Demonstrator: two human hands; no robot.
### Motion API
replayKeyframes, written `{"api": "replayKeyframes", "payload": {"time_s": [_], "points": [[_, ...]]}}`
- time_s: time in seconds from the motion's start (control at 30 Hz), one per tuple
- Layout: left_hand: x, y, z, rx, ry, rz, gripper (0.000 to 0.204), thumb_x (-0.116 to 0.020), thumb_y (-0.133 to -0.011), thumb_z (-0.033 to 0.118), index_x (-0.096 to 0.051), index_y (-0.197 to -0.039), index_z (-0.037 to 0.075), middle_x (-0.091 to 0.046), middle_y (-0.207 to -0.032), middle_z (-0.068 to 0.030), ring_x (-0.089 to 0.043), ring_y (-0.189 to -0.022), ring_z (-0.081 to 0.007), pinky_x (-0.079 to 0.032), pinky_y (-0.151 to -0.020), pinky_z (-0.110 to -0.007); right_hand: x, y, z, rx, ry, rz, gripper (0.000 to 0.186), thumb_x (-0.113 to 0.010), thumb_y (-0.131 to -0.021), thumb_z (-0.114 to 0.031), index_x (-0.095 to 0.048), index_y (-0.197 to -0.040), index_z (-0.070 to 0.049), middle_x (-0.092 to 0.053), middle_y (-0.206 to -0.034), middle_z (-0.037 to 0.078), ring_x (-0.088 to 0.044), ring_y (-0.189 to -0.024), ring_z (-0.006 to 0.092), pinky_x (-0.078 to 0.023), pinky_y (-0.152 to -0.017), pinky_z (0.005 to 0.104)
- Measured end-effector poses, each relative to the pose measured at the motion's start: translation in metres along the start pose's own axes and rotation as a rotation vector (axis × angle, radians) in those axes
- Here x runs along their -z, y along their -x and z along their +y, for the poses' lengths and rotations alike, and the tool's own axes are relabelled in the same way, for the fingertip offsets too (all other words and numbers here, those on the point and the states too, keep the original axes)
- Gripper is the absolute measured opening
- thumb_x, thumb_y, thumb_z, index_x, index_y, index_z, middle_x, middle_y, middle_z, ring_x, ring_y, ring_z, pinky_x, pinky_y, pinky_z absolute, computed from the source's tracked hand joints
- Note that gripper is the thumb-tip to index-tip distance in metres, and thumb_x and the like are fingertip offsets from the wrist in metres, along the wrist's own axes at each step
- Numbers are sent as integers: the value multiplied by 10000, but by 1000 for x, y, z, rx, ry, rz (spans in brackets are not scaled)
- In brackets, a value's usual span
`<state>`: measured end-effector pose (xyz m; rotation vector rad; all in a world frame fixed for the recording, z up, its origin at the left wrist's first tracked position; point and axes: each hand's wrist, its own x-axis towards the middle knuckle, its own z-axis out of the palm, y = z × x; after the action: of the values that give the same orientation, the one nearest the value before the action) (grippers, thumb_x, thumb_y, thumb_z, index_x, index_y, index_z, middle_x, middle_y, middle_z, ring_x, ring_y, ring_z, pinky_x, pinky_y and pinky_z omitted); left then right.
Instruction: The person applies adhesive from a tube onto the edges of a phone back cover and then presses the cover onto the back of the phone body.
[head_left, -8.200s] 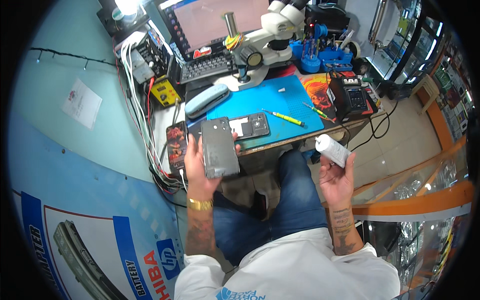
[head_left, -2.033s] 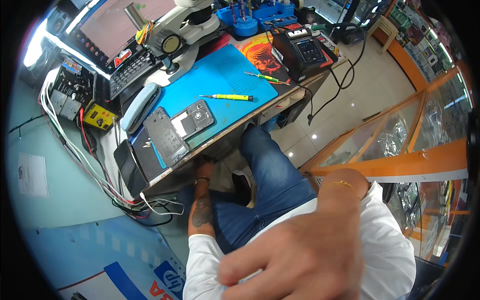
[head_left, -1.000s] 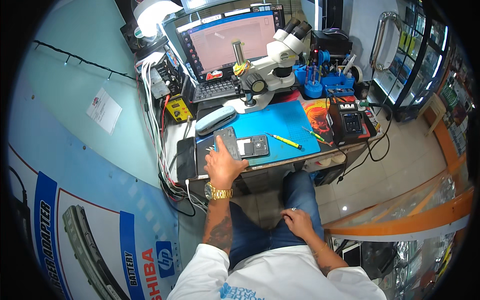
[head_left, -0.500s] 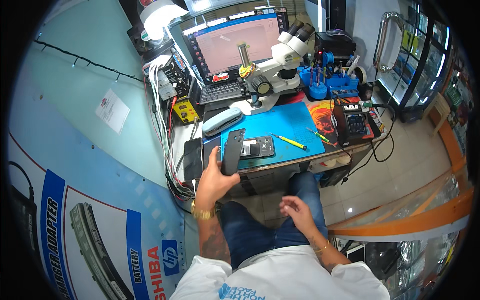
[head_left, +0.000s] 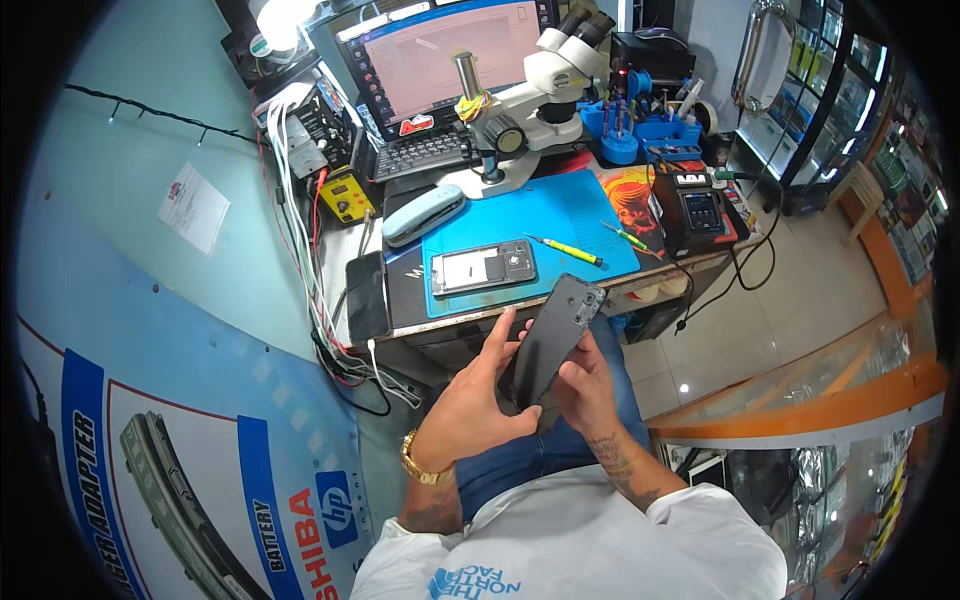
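stretched across the upper middle of the frame, a cluttered worktop, backed by an open laptop and carrying a blue mat near the centre, with a white microscope standing beyond the mat's far edge. toward the right, a black boxy device with a small screen.

lower down, around the centre of the frame, now brought together over the lap: left hand and right hand. half a second ago, only the left on the dark back cover, the right hanging free. since then, cover carried clear of the mat and toward the body, shifting the work, by the look of it, onto that loose piece.

left: spread wide, thumb at the cover's lower end, index finger stretched out past the left side; cannot tell the grip of the hidden fingers. right: curled around the cover's right edge, thumb in front. between the two and touching both, the cover, tilted, camera end toward upper right.

up and left of both hands, well apart, lying on the mat: the opened phone, inside exposed. smallest, right of the phone: a yellow-green screwdriver, then a thinner green tool.
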<state>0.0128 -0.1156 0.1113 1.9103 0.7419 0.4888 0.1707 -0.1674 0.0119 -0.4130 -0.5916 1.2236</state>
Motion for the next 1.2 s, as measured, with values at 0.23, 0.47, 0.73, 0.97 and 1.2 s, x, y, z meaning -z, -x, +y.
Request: {"api": "replayKeyframes", "payload": {"time_s": [0.23,0.47,0.73,0.97,1.2], "points": [[-13,2,-23,35,359,106,1056,-818,-710,93,-152,-1529,55,-580,-1257,-193,-575,-1136,-237,-448,-985,-361,-29,3,18,-58,-138,106,449,-571,-959,-233,-412,-1335,-46,-519,-1316,152,-498,-1239,277,-397,-1052,427],[42,98,-5,248,-194,688,1137,-915,-586,303,-281,-1488,26,-537,-1304,-165,-569,-1091,-246,-452,-930,-362,-48,9,96,-490,-729,146,525,-414,-984,-509,-487,-1296,-93,-503,-1341,213,-448,-1284,359,-301,-1108,574],[-21,121,-147,274,422,974,312,-482,-997,250,-559,-1160,-5,-613,-853,-75,-568,-766,-142,-441,-683,-272,86,53,26,-564,127,66,586,-324,-1019,-489,-444,-1349,-21,-508,-1342,226,-506,-1238,343,-384,-1060,500],[-35,45,-153,273,1534,765,606,-419,-796,-48,-369,-1399,-3,-471,-1375,-213,-466,-1287,-350,-401,-1067,-485,75,40,-12,-285,983,181,672,-359,-990,-545,-505,-1291,37,-513,-1328,242,-509,-1237,349,-366,-1061,444],[-122,-10,-172,384,1455,-14,504,-361,-1040,324,-432,-1392,-30,-534,-1352,-144,-510,-1233,-183,-295,-1107,-312,140,48,45,-64,1781,-18,608,-567,-910,-455,-479,-1370,-68,-431,-1389,234,-356,-1338,392,-126,-1125,575]]}}
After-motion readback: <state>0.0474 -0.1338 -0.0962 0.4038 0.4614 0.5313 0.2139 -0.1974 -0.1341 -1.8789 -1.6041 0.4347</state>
